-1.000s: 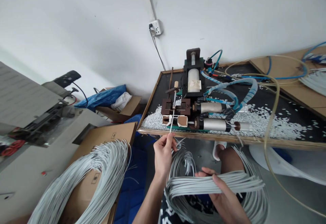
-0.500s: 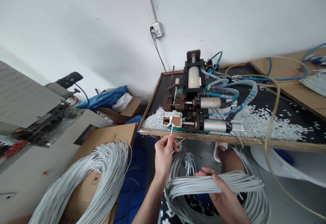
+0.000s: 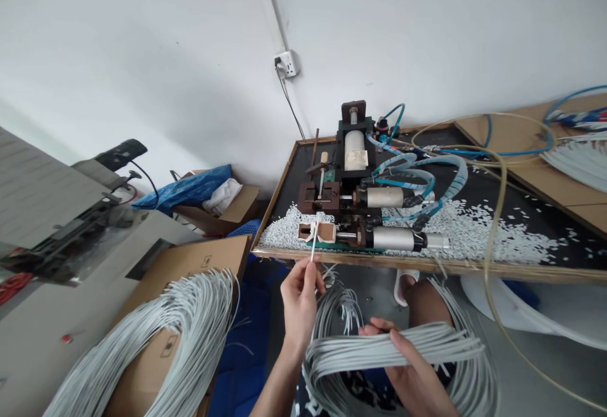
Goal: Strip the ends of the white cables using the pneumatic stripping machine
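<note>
The left hand (image 3: 300,300) pinched a single grey wire (image 3: 312,247) between thumb and fingertips, just on the near side of the bench edge (image 3: 427,266). The wire's tip reached up to the small clamp (image 3: 322,232) at the near left of the pneumatic machine (image 3: 353,177). Nearer and to the right, the right hand (image 3: 411,376) was closed around a bundle of grey wires (image 3: 351,352) across the lap. White scraps (image 3: 284,234) littered the bench.

A small wire-processing workshop: a pneumatic wire-stripping machine (image 3: 353,199) on a workbench (image 3: 497,265) strewn with insulation scraps (image 3: 478,230), cardboard boxes (image 3: 190,271) heaped with grey cable bundles (image 3: 156,328), bare white walls.
</note>
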`<state>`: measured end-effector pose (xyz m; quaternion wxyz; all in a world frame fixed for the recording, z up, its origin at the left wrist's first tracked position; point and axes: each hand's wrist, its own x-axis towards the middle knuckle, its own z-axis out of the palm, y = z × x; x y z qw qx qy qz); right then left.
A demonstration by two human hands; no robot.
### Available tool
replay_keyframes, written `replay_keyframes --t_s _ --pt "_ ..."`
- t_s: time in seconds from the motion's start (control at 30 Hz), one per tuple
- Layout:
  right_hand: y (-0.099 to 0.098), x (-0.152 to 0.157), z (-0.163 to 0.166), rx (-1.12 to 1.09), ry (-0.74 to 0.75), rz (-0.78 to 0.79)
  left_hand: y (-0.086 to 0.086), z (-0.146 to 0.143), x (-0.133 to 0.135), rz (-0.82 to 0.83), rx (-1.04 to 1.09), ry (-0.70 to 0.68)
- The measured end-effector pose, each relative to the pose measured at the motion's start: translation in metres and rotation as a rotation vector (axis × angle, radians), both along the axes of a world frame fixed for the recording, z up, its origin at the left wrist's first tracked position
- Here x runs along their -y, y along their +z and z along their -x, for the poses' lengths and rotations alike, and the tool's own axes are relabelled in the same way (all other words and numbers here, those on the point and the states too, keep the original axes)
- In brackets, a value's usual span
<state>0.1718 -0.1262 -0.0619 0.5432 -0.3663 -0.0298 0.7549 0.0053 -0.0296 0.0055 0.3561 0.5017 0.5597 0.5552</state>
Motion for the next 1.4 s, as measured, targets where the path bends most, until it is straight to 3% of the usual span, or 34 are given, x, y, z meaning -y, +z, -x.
replay_keyframes --t_s 0.07,0.2,0.27,0.37,0.5,0.67,0.83,1.07,1.17,1.3,1.4 --pt "0.001 -0.001 -0.001 -0.010 0.010 -0.005 0.001 0.001 0.012 -0.124 -0.175 -0.028" --pt "0.009 -0.004 -0.003 0.020 0.009 -0.004 0.006 0.000 0.021 -0.239 -0.648 -0.437" --pt "0.013 -0.004 -0.002 0.029 -0.001 -0.011 0.009 -0.002 0.021 -0.255 -0.741 -0.511" --pt "0.015 -0.003 -0.001 -0.003 -0.010 -0.041 0.012 -0.006 0.024 -0.272 -0.689 -0.573" --pt "0.010 -0.001 0.001 -0.034 -0.093 -0.056 0.016 -0.015 0.033 -0.217 -0.618 -0.788" --pt "0.005 0.000 0.001 -0.021 -0.082 -0.073 0.017 -0.022 0.036 -0.257 -0.559 -0.804" --pt "0.005 0.000 0.003 -0.004 -0.109 -0.103 0.024 -0.023 0.032 -0.128 -0.486 -0.891" --pt "0.000 0.001 0.004 0.019 -0.093 -0.109 0.017 -0.024 0.039 -0.086 -0.339 -0.753" --pt "-0.006 0.003 0.002 0.019 -0.031 -0.123 0.013 -0.018 0.041 -0.053 -0.291 -0.599" --pt "-0.013 0.008 -0.003 0.011 0.079 -0.129 0.014 -0.003 0.032 0.042 0.050 -0.311" --pt "-0.014 0.009 -0.003 0.014 0.061 -0.124 0.018 0.005 0.015 0.060 0.268 -0.194"
